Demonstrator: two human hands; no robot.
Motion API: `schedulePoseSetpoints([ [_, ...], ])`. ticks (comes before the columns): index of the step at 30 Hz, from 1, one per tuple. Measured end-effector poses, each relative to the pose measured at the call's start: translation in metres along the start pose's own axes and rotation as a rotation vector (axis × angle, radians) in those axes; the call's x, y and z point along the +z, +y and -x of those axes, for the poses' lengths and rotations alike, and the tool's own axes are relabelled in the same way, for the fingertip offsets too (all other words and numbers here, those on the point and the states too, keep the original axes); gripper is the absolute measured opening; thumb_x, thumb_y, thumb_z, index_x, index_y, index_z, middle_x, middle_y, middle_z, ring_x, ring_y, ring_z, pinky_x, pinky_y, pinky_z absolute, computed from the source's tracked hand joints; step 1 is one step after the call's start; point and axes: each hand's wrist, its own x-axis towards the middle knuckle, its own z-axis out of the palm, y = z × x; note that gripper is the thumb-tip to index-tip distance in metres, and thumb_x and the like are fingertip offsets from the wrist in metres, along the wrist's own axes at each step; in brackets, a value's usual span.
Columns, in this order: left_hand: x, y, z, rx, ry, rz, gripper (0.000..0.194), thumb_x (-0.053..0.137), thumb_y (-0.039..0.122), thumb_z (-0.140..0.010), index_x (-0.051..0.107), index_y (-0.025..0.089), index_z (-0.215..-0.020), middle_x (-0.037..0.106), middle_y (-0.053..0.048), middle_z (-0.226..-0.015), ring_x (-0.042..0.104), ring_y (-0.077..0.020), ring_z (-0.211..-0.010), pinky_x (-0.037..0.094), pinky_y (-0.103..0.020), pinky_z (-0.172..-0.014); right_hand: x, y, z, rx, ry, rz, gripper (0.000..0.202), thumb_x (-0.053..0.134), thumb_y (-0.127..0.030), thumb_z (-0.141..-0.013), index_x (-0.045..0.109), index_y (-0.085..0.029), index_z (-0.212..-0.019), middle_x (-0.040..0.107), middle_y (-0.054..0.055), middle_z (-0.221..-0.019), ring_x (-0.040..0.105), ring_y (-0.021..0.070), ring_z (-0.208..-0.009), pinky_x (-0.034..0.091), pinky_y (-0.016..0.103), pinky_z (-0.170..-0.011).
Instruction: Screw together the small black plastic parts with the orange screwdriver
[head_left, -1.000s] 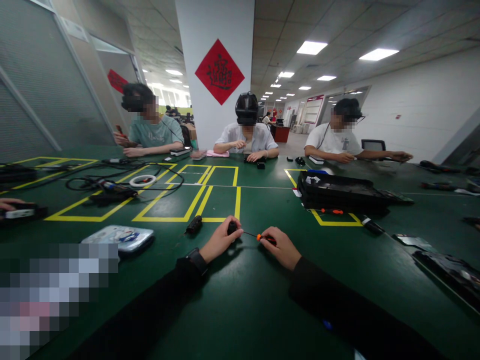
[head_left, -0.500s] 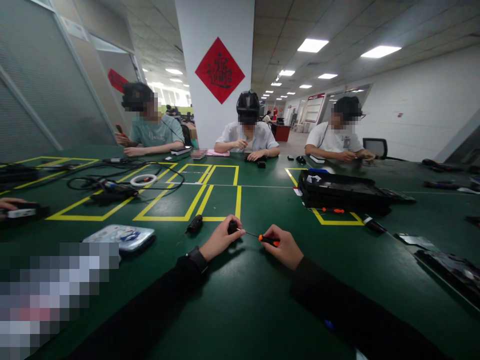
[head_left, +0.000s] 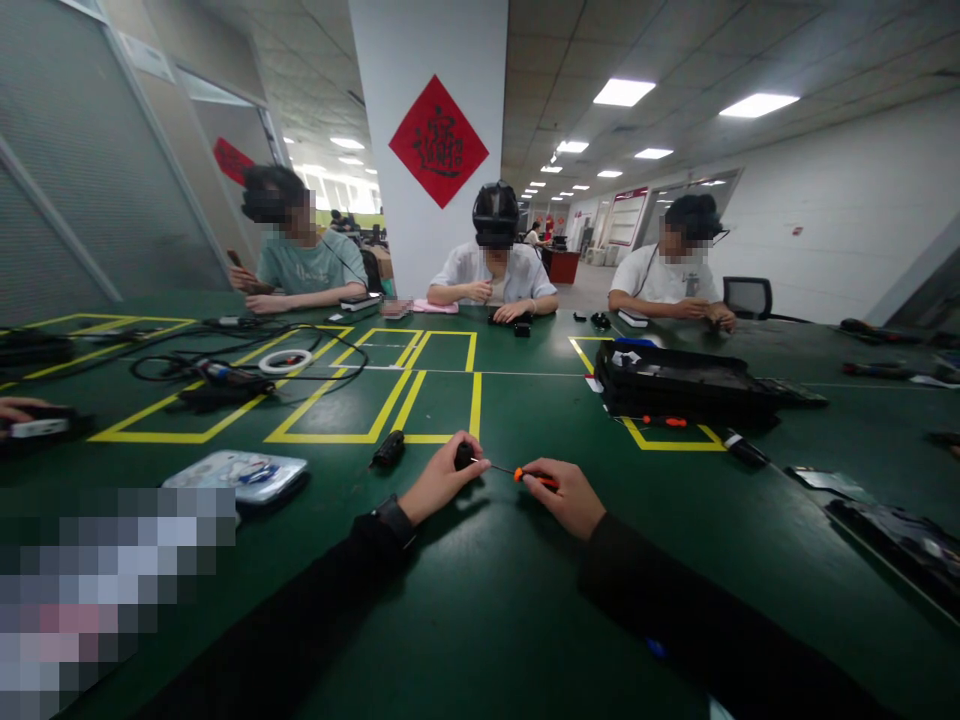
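Observation:
Over the green table [head_left: 480,620], my left hand [head_left: 442,478] is closed on a small black part [head_left: 464,456]. My right hand [head_left: 566,495] grips an orange and black screwdriver [head_left: 544,481] by its handle. The screwdriver's thin shaft points left and its tip reaches the fingers of my left hand, beside the black part; exact contact is too small to tell. Left of my left hand lies another small black object [head_left: 388,450].
A light blue case [head_left: 240,474] lies at the left, with cables and a white ring [head_left: 285,361] behind it. A long black housing [head_left: 682,380] is at the right, near an orange screwdriver [head_left: 666,421]. Three people sit across the table; another person's hand [head_left: 19,408] is at the far left.
The fingers of my right hand have shifted slightly on the screwdriver handle. My left hand stays in place. Across the table at the right, a person's hands have moved a little.

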Motion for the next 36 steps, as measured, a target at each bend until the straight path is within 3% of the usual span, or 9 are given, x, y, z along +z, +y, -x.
schedulePoseSetpoints([
  [6, 0.000, -0.003, -0.001, 0.001, 0.007, 0.016, 0.025, 0.057, 0.039, -0.075, 0.050, 0.018, -0.087, 0.055, 0.000, -0.083, 0.051, -0.0135, -0.077, 0.039, -0.025, -0.071, 0.001, -0.003, 0.001, -0.097, 0.086, -0.124, 0.019, 0.057, -0.018, -0.075, 0.062, -0.021, -0.093, 0.054, 0.003, -0.088, 0.056, 0.0137, -0.080, 0.049, 0.027, -0.072],
  [21, 0.000, -0.001, 0.000, -0.018, -0.002, 0.034, 0.025, 0.056, 0.039, -0.075, 0.049, 0.018, -0.086, 0.055, 0.000, -0.082, 0.051, -0.0122, -0.073, 0.041, -0.024, -0.066, -0.001, 0.000, 0.001, -0.071, 0.108, -0.129, 0.016, 0.057, -0.015, -0.072, 0.061, -0.018, -0.087, 0.057, 0.003, -0.088, 0.055, 0.0146, -0.082, 0.048, 0.027, -0.070],
  [26, 0.001, 0.000, 0.001, -0.062, -0.040, 0.083, 0.025, 0.050, 0.041, -0.079, 0.048, 0.018, -0.090, 0.053, 0.001, -0.078, 0.050, -0.0109, -0.066, 0.041, -0.021, -0.058, 0.001, 0.003, 0.000, -0.005, 0.051, -0.105, 0.023, 0.059, -0.025, -0.074, 0.060, -0.018, -0.095, 0.060, 0.003, -0.088, 0.056, 0.0145, -0.080, 0.046, 0.025, -0.070],
  [28, 0.001, 0.000, 0.001, -0.058, -0.027, 0.073, 0.025, 0.050, 0.041, -0.079, 0.048, 0.018, -0.089, 0.054, 0.001, -0.077, 0.051, -0.0112, -0.067, 0.042, -0.022, -0.059, 0.001, 0.005, -0.001, 0.032, -0.004, -0.057, 0.019, 0.053, -0.031, -0.080, 0.062, -0.018, -0.090, 0.060, 0.001, -0.077, 0.056, 0.0130, -0.071, 0.043, 0.024, -0.066],
  [31, 0.001, -0.001, 0.001, -0.031, -0.017, 0.043, 0.023, 0.050, 0.039, -0.079, 0.048, 0.018, -0.088, 0.055, 0.001, -0.078, 0.052, -0.0116, -0.070, 0.042, -0.024, -0.065, 0.000, 0.008, -0.001, 0.060, -0.073, 0.033, 0.034, 0.038, -0.034, -0.089, 0.063, -0.016, -0.075, 0.055, 0.000, -0.061, 0.051, 0.0112, -0.059, 0.038, 0.023, -0.059],
  [36, 0.000, -0.002, 0.000, -0.004, -0.002, 0.006, 0.021, 0.051, 0.037, -0.079, 0.048, 0.018, -0.088, 0.055, 0.000, -0.080, 0.052, -0.0125, -0.073, 0.041, -0.026, -0.071, 0.002, 0.011, -0.002, -0.004, -0.010, 0.048, 0.014, 0.051, -0.028, -0.083, 0.059, -0.017, -0.084, 0.057, 0.003, -0.083, 0.052, 0.0142, -0.076, 0.039, 0.026, -0.069],
])
